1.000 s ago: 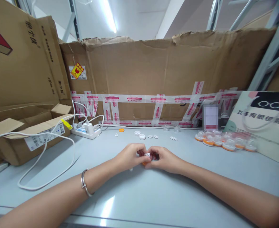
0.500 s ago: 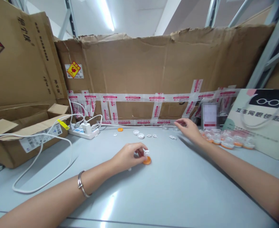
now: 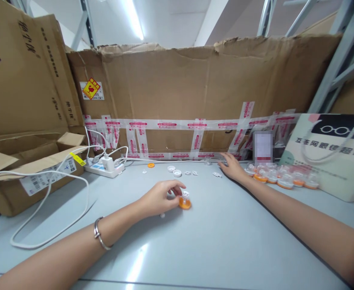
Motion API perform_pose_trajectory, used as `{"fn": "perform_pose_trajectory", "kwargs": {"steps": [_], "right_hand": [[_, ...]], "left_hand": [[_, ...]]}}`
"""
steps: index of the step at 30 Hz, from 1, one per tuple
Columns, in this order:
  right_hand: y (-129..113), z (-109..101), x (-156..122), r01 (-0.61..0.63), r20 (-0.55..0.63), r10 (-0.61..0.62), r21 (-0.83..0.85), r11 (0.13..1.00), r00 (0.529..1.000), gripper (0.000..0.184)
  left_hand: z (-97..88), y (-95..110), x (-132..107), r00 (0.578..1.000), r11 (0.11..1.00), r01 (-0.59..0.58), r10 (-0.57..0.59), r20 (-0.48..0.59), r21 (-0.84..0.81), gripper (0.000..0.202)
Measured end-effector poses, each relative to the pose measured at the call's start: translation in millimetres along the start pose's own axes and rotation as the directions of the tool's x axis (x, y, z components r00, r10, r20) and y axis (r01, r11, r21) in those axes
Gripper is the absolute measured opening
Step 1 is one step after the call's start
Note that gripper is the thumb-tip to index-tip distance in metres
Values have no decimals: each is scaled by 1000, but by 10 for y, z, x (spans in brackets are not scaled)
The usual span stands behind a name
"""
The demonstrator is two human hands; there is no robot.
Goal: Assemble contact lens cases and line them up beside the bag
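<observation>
My left hand (image 3: 165, 197) rests low over the table with its fingers apart. Its thumb tip reaches the edge of an orange round base (image 3: 184, 204). On top of that base stands a small white part (image 3: 185, 194). A little white piece (image 3: 162, 215) lies below the left wrist. Farther back, my right hand (image 3: 231, 166) is lowered to the table, fingers and thumb spread around a clear plastic piece that they mostly hide. Beside it are another clear cap (image 3: 207, 161) and a flat white part (image 3: 217, 174).
White rings (image 3: 177, 173), small white parts (image 3: 191, 173) and an orange disc (image 3: 151, 165) lie at mid-table. Several clear-topped orange pieces (image 3: 285, 183) cluster by a paper bag (image 3: 334, 161). A power strip (image 3: 110, 172), looping white cable (image 3: 88, 197) and open carton (image 3: 11, 193) occupy the left.
My right hand has come down to the table onto the clear piece. My left fingers have drawn slightly left, away from the white part, exposing more of the orange base.
</observation>
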State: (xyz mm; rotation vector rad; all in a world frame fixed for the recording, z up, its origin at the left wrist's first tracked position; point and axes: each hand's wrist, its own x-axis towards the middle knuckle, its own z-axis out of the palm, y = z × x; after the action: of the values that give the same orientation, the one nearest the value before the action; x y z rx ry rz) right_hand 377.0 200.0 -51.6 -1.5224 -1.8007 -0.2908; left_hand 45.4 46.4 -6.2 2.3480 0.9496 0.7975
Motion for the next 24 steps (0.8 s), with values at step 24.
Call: {"fn": "perform_pose_trajectory", "kwargs": {"steps": [24], "right_hand": [[-90,-95,-22,-95,-230,150,235,967,961,34]], "left_hand": [[145,-36,68,999,996,22,-25,-38,-88,17]]}}
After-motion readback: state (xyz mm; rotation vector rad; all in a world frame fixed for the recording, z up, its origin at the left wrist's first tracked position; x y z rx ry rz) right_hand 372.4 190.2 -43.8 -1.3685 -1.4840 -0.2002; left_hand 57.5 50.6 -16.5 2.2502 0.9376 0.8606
